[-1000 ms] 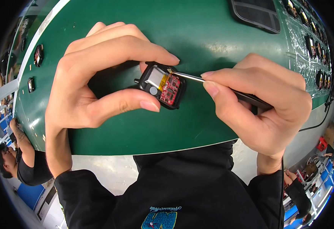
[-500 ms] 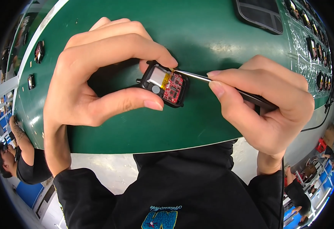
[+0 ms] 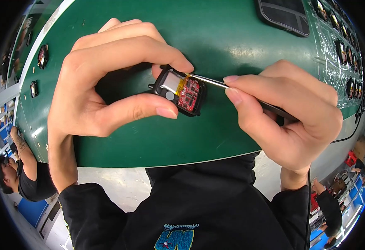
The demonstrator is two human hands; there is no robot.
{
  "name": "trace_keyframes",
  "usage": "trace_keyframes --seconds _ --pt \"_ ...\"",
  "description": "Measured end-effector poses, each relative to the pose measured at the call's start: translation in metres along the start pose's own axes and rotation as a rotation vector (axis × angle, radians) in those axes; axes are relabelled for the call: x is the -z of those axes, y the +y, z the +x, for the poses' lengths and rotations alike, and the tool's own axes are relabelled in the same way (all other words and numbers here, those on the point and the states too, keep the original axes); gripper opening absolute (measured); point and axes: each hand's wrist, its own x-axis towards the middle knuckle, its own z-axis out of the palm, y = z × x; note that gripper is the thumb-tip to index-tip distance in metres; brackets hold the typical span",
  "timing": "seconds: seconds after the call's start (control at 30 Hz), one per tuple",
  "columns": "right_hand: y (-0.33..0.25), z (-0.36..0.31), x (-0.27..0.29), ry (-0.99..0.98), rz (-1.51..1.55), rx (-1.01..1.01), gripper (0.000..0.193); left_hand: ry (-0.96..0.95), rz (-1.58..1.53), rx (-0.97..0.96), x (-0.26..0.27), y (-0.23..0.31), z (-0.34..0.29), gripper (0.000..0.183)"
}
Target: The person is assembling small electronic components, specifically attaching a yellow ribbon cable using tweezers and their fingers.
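Between the thumb and index finger of my left hand [image 3: 107, 79] is a small black device housing [image 3: 198, 109], held by its edges with its inside facing up. It contains a silver battery [image 3: 172, 81] with yellow tape, a red circuit board [image 3: 189, 95] and a grey round part [image 3: 170, 96]. My right hand [image 3: 290, 108] is closed around tweezers [image 3: 209, 81] with a dark handle and shiny metal tips. Those tips touch the upper edge of the housing, near the yellow tape and beside my left index fingertip. What the tips touch is too small to tell.
Under my hands spreads a green tabletop [image 3: 215, 141]. A dark phone [image 3: 284, 16] lies at the far right, beside clear plastic [image 3: 330, 58] with rows of similar devices. Two small parts, a red-and-black one [image 3: 42, 56] and a black one [image 3: 34, 89], lie at left. Another person [image 3: 32, 179] sits at left.
My right hand and the tweezers have shifted slightly left. The left hand keeps its hold on the housing, which has barely moved.
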Motion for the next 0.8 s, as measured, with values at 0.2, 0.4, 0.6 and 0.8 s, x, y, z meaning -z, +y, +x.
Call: trace_keyframes --seconds 0.2,0.4,0.6,0.8 --pt "-0.0047 0.0017 0.0038 -0.048 0.008 -0.056 0.020 0.011 -0.029 0.028 0.0000 0.0010 -0.0012 0.072" --pt "-0.0062 0.0027 0.0058 -0.061 0.009 -0.077 0.019 0.012 -0.008 0.019 -0.0015 0.0035 -0.0003 0.072" --pt "-0.0078 0.0012 0.0075 -0.053 0.023 -0.118 0.018 0.043 -0.072 0.047 -0.0027 0.0028 -0.0013 0.071" --pt "-0.0064 0.0013 0.0054 -0.044 0.035 -0.106 0.018 0.030 -0.037 0.066 -0.0022 0.0055 -0.0027 0.070"
